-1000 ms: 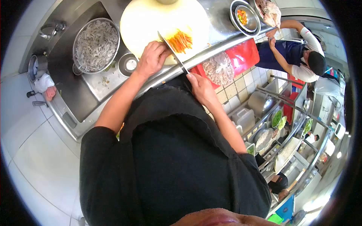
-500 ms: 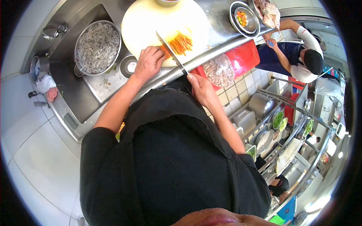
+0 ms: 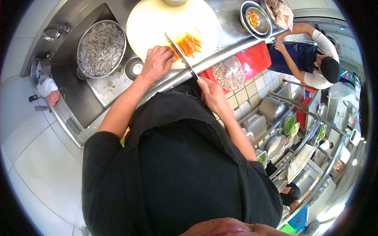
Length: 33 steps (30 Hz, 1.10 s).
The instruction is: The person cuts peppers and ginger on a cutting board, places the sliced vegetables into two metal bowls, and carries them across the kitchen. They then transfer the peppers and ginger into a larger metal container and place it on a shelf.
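Note:
My right hand point(image 3: 214, 93) is closed round the handle of a kitchen knife point(image 3: 181, 54), whose blade points up and left across the round cutting board point(image 3: 147, 27). To the blade's right lies a pile of thin orange strips point(image 3: 189, 45) that look like carrot. My left hand point(image 3: 158, 63) sits on the board just left of the blade, fingers curled down on an orange vegetable piece point(image 3: 175, 57). Most of that piece is hidden by the fingers and the blade.
A large bowl of grey-white strips point(image 3: 101, 49) and a small metal bowl point(image 3: 130, 70) stand by the sink point(image 3: 75, 98). Nested bowls with diced vegetables point(image 3: 252, 17) sit right of the board. Below are a red crate point(image 3: 258, 59) and a bag point(image 3: 228, 74). A co-worker point(image 3: 303, 59) stands at right.
My left hand and the knife have shifted only very slightly at the vegetable. The co-worker's arm and head have moved a little.

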### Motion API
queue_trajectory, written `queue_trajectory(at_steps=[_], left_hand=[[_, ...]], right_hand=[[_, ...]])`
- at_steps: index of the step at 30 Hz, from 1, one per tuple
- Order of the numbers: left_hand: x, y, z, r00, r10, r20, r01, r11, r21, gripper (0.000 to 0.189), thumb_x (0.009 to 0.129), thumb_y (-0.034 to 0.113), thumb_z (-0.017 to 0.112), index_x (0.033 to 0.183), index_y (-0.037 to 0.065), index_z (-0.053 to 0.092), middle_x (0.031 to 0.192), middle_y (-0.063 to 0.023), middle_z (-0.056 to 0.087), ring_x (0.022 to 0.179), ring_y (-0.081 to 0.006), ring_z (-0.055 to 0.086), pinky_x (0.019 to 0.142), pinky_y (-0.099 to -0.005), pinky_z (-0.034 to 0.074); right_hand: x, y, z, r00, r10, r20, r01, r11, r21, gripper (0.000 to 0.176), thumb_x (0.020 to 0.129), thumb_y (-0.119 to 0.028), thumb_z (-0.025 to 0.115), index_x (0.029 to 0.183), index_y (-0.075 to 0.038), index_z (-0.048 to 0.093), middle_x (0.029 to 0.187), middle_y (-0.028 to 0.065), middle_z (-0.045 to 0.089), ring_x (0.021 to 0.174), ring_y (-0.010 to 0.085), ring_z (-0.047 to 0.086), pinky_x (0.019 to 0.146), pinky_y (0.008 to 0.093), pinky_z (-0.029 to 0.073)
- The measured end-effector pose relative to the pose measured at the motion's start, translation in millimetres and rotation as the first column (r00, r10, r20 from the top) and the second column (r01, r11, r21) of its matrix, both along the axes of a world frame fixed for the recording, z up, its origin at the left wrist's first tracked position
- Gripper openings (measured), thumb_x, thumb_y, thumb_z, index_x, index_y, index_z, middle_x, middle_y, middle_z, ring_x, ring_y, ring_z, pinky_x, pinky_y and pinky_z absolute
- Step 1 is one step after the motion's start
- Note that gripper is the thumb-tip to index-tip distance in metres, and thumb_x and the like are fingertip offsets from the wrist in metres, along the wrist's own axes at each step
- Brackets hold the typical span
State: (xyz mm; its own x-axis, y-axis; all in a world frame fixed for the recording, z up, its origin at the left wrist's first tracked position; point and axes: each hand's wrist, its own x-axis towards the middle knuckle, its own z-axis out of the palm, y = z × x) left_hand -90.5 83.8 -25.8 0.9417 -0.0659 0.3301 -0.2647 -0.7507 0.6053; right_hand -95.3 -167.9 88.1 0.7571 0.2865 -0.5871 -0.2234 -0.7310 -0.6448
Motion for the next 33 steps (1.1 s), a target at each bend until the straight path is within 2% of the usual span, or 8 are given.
queue_trajectory(at_steps=[4,12,15,18,20,22,28,33], left_hand=[[1.1,-1.6,-2.2,1.0,0.019,0.006,-0.019,1.0,-0.004,0.016,0.088,0.018,0.066,0.101,0.008,0.07,0.102,-0.0056,0.066,0.099,-0.0265,0.059,0.085,-0.0412,0.042],[-1.4,-3.1,-0.4,1.0,0.022,0.004,-0.022,0.999,-0.032,0.019,0.087,0.015,0.067,0.103,0.006,0.071,0.105,-0.0079,0.066,0.102,-0.0277,0.06,0.086,-0.0422,0.042],[-1.1,-3.6,-4.0,0.999,0.03,0.031,-0.028,0.999,-0.047,0.02,0.087,0.014,0.067,0.104,0.006,0.071,0.107,-0.0088,0.067,0.103,-0.0286,0.061,0.087,-0.0427,0.043],[0.1,-1.9,-5.1,0.999,0.042,0.03,-0.041,0.998,-0.039,0.021,0.086,0.012,0.068,0.106,0.006,0.071,0.108,-0.0086,0.067,0.104,-0.0287,0.061,0.088,-0.0424,0.043],[-3.2,-2.0,-3.0,0.999,0.037,-0.013,-0.037,0.999,-0.017,0.023,0.085,0.012,0.068,0.107,0.006,0.071,0.109,-0.0087,0.067,0.104,-0.0289,0.062,0.088,-0.0422,0.044],[-3.4,-3.6,-7.6,0.999,0.038,0.029,-0.036,0.998,-0.054,0.023,0.084,0.013,0.07,0.106,0.006,0.07,0.107,-0.0089,0.067,0.103,-0.0293,0.061,0.087,-0.0424,0.044],[-1.2,-2.3,-4.8,0.996,0.06,0.061,-0.057,0.997,-0.043,0.021,0.084,0.012,0.07,0.104,0.005,0.07,0.107,-0.0092,0.067,0.103,-0.0293,0.062,0.086,-0.0428,0.044],[-2.7,-3.3,-8.5,0.997,0.055,0.061,-0.052,0.998,-0.043,0.02,0.084,0.013,0.07,0.103,0.006,0.071,0.106,-0.0094,0.067,0.101,-0.0291,0.062,0.087,-0.0423,0.045]], right_hand=[[1.5,1.3,5.2,1.0,0.027,0.014,-0.027,1.0,-0.013,0.049,0.108,-0.043,0.048,0.133,-0.005,0.066,0.12,0.0283,0.069,0.119,0.0423,0.065,0.101,0.0461,0.049],[4.4,5.8,-14.1,0.988,0.102,0.118,-0.096,0.994,-0.052,0.048,0.107,-0.042,0.049,0.132,-0.005,0.067,0.119,0.028,0.07,0.119,0.043,0.065,0.1,0.0472,0.05],[13.0,10.3,-12.4,0.997,0.067,0.032,-0.065,0.996,-0.061,0.048,0.107,-0.043,0.049,0.131,-0.005,0.067,0.117,0.028,0.07,0.117,0.0437,0.065,0.099,0.0478,0.05],[6.0,4.2,9.1,0.997,0.067,0.047,-0.064,0.997,-0.046,0.048,0.107,-0.043,0.049,0.13,-0.004,0.068,0.117,0.0284,0.07,0.116,0.0442,0.065,0.099,0.0481,0.05],[2.9,5.0,1.3,0.992,0.083,0.096,-0.08,0.996,-0.04,0.048,0.107,-0.043,0.049,0.129,-0.004,0.068,0.116,0.0286,0.07,0.116,0.0441,0.065,0.099,0.0479,0.05],[3.5,8.5,-16.0,0.985,0.083,0.15,-0.08,0.997,-0.023,0.048,0.108,-0.042,0.049,0.13,-0.005,0.068,0.116,0.0292,0.07,0.116,0.0441,0.065,0.099,0.0481,0.05],[6.1,5.6,8.9,0.997,0.074,0.032,-0.073,0.997,-0.036,0.048,0.108,-0.043,0.048,0.13,-0.005,0.068,0.116,0.0295,0.07,0.116,0.0452,0.064,0.099,0.0493,0.05],[7.4,8.6,-13.9,0.99,0.097,0.098,-0.094,0.995,-0.04,0.048,0.107,-0.043,0.049,0.131,-0.005,0.068,0.115,0.0296,0.07,0.116,0.0447,0.065,0.099,0.0489,0.05]])
